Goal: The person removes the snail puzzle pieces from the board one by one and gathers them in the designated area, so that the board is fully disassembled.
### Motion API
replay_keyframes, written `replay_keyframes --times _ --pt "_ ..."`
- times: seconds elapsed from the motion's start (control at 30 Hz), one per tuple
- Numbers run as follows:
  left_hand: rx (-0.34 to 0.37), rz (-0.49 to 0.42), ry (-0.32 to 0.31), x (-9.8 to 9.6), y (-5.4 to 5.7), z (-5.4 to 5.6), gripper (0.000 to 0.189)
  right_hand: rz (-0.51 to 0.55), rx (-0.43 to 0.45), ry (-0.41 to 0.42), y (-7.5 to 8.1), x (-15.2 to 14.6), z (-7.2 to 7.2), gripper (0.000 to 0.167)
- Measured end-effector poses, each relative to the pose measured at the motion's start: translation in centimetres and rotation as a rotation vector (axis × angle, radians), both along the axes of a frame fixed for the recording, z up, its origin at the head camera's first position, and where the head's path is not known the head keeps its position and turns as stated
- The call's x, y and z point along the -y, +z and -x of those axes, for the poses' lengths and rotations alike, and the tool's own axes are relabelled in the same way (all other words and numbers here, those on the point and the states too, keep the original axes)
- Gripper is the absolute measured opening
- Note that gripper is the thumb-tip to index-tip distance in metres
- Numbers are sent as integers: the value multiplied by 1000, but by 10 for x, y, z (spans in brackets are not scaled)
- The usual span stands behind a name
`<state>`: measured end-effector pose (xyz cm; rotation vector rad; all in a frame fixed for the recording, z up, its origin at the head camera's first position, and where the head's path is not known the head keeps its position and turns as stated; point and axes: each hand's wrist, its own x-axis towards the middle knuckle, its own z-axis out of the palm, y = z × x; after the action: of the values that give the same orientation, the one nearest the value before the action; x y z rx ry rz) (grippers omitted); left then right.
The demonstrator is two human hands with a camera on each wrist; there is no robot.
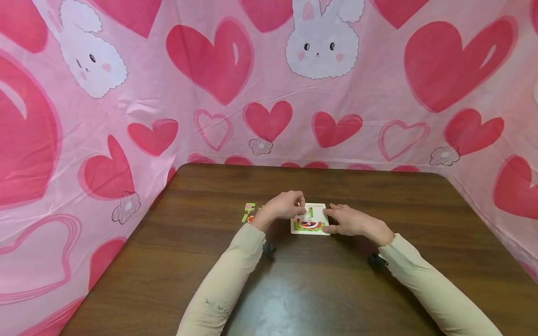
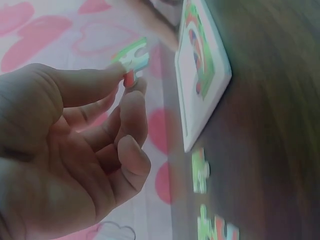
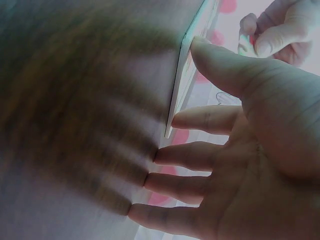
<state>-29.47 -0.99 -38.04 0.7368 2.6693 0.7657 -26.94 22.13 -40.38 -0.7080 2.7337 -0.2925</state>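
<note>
My left hand (image 1: 286, 206) pinches a small jigsaw piece (image 2: 135, 56), green and pale blue with a red tab, between thumb and fingertips. It is held up over a white-rimmed puzzle board (image 1: 311, 233). Part of a colourful picture (image 2: 202, 55) fills the board's near side, and bare white shows beyond it. On the board's right side lies my right hand (image 1: 350, 220) with its fingers spread. In the right wrist view its thumb (image 3: 212, 57) and index finger (image 3: 200, 120) touch the board's edge, while the other fingertips rest on the table.
Several loose puzzle pieces (image 1: 250, 206) lie on the brown wooden table (image 1: 294, 289) left of the board, partly hidden behind my left hand. A pink curtain (image 1: 269, 84) with hearts and rabbits hangs around the table's far and side edges.
</note>
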Motion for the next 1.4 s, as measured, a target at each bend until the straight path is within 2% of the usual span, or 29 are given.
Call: replay_keyframes --times 0.13,0.43,0.83,1.0,1.23,1.4 --pt "-2 -30 -5 12 -1 0 10 -1 7 -7 0 0 0 64" --pt "64 -92 5 32 -4 -2 8 -6 12 -20 0 1 -1 66" --pt "82 -73 9 52 -10 0 4 -3 9 -24 1 1 -2 65" --pt "114 -90 1 62 -15 5 5 -2 21 -33 0 2 -2 66" --pt "201 -77 -9 68 -18 8 7 -5 18 -33 0 2 0 65" --pt "210 -67 -3 68 -20 9 5 -5 15 -27 -1 0 0 64"
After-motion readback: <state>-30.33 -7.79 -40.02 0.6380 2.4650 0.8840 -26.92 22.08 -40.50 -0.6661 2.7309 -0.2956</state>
